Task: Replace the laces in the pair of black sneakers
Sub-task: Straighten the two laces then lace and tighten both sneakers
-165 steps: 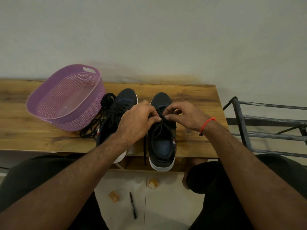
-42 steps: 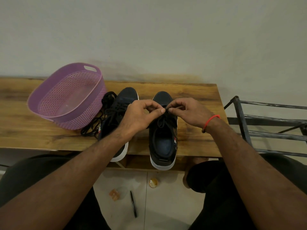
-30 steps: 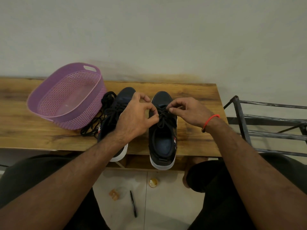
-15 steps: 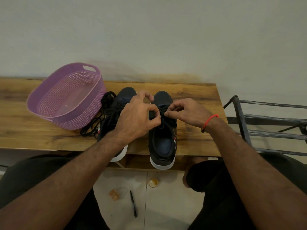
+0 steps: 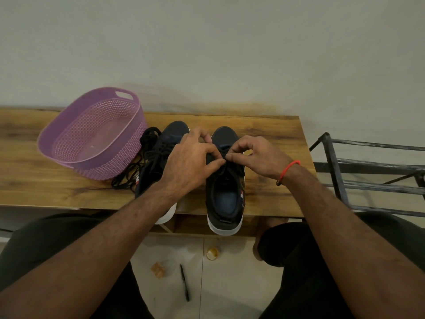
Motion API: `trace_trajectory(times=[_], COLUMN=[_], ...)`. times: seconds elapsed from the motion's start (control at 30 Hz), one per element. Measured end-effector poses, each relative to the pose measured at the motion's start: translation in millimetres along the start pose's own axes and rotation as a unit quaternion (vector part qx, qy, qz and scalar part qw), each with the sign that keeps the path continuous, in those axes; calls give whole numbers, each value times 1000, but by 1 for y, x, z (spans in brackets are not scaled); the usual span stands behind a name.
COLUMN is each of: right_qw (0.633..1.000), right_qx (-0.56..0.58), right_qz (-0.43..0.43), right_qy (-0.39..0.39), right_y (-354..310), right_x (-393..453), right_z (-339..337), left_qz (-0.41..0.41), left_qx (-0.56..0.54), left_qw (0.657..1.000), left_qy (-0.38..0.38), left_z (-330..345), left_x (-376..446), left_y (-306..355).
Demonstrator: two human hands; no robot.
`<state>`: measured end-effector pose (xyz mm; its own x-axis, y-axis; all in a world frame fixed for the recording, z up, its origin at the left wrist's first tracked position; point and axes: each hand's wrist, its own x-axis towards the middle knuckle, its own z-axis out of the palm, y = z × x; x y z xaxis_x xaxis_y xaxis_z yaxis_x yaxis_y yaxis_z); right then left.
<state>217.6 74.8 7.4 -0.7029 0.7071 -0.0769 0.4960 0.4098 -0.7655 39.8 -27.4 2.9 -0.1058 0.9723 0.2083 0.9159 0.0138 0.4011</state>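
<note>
Two black sneakers with white soles stand side by side on the wooden bench, heels toward me. The right sneaker has a black lace threaded across its tongue. My left hand and my right hand meet over that lace, each pinching a part of it between thumb and forefinger. The left sneaker lies partly under my left hand and forearm. A loose pile of black laces lies beside it on the left.
A purple perforated basket sits tilted on the bench at the left, touching the loose laces. A dark metal rack stands to the right of the bench. On the floor below lie a black pen and small scraps.
Over the last second my left hand shifted slightly right and closed in on the lace beside my right fingertips. The sneakers, basket and loose laces have not moved.
</note>
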Motion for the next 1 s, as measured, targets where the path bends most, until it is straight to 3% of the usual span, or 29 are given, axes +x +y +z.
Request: trace_trajectory(times=[0.27,0.53,1.0], right_qw=[997,997,982], right_qx=[-81,-69,-95], right_qz=[-12,-32,94], right_qy=[-16,13,137], right_y=[7,4,15], right_x=[0,-2,3], right_z=[0,-3,-11], left_qz=[-29,-44,-26], left_qx=[-41,-54,-95], left_qw=[998,997,995], left_qy=[-29,-43,-29], left_z=[-2,-1,2], left_x=[2,3,6], left_y=[-2,-4,-15])
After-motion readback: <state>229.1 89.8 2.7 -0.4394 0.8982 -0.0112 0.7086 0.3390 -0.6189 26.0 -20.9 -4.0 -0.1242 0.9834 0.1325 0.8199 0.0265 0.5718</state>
